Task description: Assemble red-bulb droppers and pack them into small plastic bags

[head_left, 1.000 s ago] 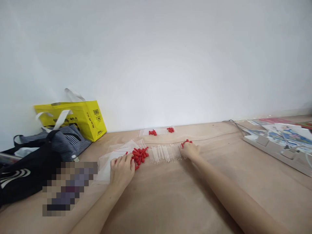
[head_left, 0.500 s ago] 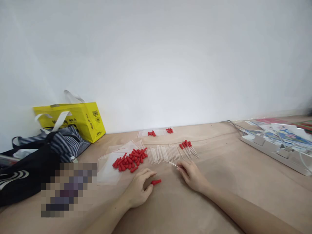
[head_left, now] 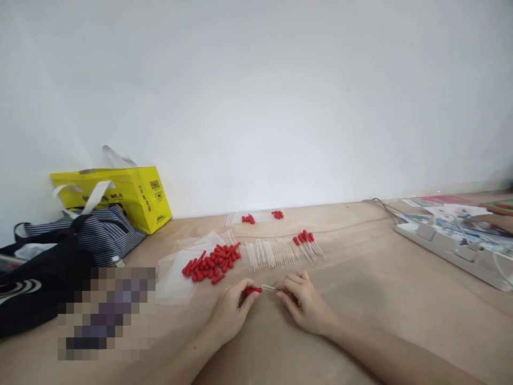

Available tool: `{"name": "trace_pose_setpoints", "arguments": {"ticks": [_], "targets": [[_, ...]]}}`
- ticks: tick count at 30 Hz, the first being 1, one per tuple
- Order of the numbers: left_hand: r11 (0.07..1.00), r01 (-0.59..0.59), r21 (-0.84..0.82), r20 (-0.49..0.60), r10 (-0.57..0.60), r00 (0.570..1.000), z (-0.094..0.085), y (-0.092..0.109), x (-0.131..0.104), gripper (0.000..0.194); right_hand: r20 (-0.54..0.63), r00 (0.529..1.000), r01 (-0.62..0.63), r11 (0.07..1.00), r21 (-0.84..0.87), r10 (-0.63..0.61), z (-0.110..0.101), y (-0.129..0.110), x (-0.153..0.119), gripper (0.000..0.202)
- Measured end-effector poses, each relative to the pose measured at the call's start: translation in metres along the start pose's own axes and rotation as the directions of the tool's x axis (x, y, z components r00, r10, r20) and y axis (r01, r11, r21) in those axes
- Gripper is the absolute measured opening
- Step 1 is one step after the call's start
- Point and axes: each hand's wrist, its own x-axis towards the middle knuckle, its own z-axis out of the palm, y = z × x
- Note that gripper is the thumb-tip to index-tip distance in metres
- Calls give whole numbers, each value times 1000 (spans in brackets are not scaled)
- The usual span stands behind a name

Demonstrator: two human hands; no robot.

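Observation:
Between thumb and fingers, my left hand (head_left: 233, 309) holds a red rubber bulb (head_left: 253, 291), its narrow end pointing right. My right hand (head_left: 303, 303) pinches a thin clear tube (head_left: 268, 287), whose free end is at the bulb's mouth; whether it is inside I cannot tell. Beyond my left hand, a heap of red bulbs (head_left: 212, 262) lies partly on clear plastic bags (head_left: 172, 283). A row of clear tubes (head_left: 266, 254) lies to the right of the heap. Several tubes with red bulbs on them (head_left: 309, 246) are fanned out beyond my right hand.
Near the wall lies a clear bag with red bulbs (head_left: 249, 219). A yellow bag (head_left: 150, 200), a striped bag (head_left: 106, 235) and a black bag (head_left: 44, 289) stand left. A white power strip (head_left: 452, 259) and papers lie right, where another person's hand (head_left: 491, 220) shows.
My right hand has brought the tube left and nearer to the bulb. My left hand has closed further round the bulb. Another person's hand has appeared over the papers at the right.

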Motion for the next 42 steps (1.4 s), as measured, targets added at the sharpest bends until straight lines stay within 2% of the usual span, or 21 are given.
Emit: {"name": "trace_pose_setpoints", "arguments": {"ticks": [9, 13, 20, 25, 31, 38, 42], "targets": [[985, 58, -161, -33, -64, 997, 0, 7, 0, 15, -41, 998, -45, 999, 17, 45, 3, -6, 2, 13], [981, 66, -181, -51, -76, 996, 0, 8, 0, 15, -20, 999, -29, 999, 28, 29, 1, -7, 1, 12], [976, 122, -180, 7, -123, 992, 4, 3, -1, 21, 7, 1000, 8, 1000, 13, -8, 4, -10, 0, 15], [983, 115, -140, -9, -118, 993, 4, 3, -3, 21, 35, 998, 58, 992, -111, -55, 0, -9, 1, 19], [993, 66, -98, 8, -66, 998, 5, 6, -5, 19, 26, 993, 119, 964, -236, -116, -6, -5, 3, 23], [990, -88, 107, -36, 92, 995, 5, 8, -9, 17, 13, 995, 103, 967, -231, -103, -4, -11, 3, 19], [980, -137, 145, -28, 143, 989, 6, 10, -11, 18, 17, 995, 103, 975, -197, -102, -2, -13, 4, 19]]}}
